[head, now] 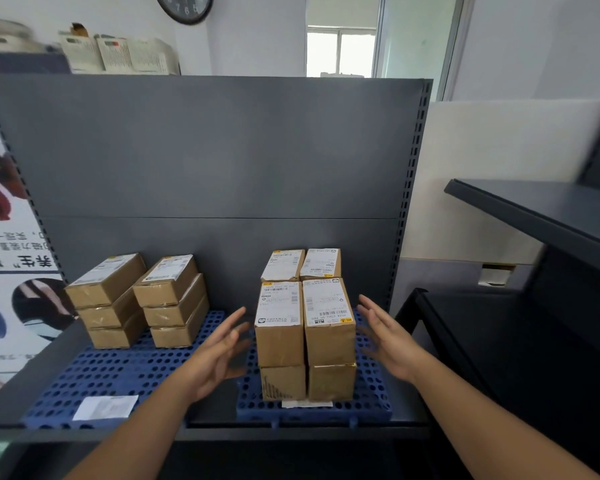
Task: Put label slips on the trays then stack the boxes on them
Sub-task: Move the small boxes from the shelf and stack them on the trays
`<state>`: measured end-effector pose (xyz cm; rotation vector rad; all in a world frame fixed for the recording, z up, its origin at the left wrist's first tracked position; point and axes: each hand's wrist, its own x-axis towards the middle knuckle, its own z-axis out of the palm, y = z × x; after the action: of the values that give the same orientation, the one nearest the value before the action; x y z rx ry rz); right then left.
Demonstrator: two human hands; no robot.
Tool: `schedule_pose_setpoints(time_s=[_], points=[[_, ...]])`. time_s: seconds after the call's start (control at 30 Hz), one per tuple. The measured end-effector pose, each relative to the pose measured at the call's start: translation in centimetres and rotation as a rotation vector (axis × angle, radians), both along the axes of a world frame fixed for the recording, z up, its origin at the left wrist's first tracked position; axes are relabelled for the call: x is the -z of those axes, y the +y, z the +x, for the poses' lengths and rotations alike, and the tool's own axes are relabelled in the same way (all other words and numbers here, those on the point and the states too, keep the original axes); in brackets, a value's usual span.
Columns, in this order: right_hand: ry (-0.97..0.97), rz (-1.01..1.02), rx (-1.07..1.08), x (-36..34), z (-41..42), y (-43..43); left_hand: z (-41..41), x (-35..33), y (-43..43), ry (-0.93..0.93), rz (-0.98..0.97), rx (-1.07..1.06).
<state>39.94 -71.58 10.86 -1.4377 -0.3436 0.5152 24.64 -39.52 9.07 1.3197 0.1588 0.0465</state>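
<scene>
Two blue perforated plastic trays are being shown side by side on a dark grey metal shelf [21, 386] with a tall grey back panel. On the left tray [118, 375], a white paper label slip [105, 407] is lying flat near the front edge, and two stacks of brown cardboard boxes [137, 301], three high each, are standing at the back, just beside one another. On the right tray [371, 396], a second white label slip [307, 404] is lying at the front edge, partly tucked under the block of brown cardboard boxes [305, 323] with white shipping labels on top. That block is being seen as two columns at the front, two boxes high, touching each other, with further boxes directly behind them against the back panel.

The left hand [215, 351] is being held open, fingers spread and loosely extended, just beside the left face of the front column, apart from it. The right hand [388, 337] is likewise being held open with fingers straightened, near the right face of the block, not touching it. Nothing is being gripped by either hand.

A round wall clock [185, 6] and white baskets [118, 53] are being seen above the back panel.
</scene>
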Motion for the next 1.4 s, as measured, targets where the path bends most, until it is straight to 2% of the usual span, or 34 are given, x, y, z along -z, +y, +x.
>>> schedule_pose_setpoints(time_s=[0.3,0.53,0.87,1.2,1.4], points=[[-0.226,0.007,0.036,-5.6,-1.7,-1.0,-5.5,-2.8,1.4,-0.063,0.064,-0.103],[-0.344,-0.003,-0.023,-9.3,-4.7,0.5,-10.4,-4.8,3.1,-0.115,0.117,-0.194],[-0.452,0.061,-0.127,-15.6,-11.6,9.8,-15.9,-8.1,10.6,-0.190,0.168,-0.256],[-0.382,0.058,-0.165,-12.6,-14.5,22.7,-20.1,-7.5,24.1,-0.154,0.188,-0.290],[-0.315,-0.025,-0.081,-8.1,-14.0,28.7,-20.8,-5.3,30.9,-0.081,0.286,-0.351]])
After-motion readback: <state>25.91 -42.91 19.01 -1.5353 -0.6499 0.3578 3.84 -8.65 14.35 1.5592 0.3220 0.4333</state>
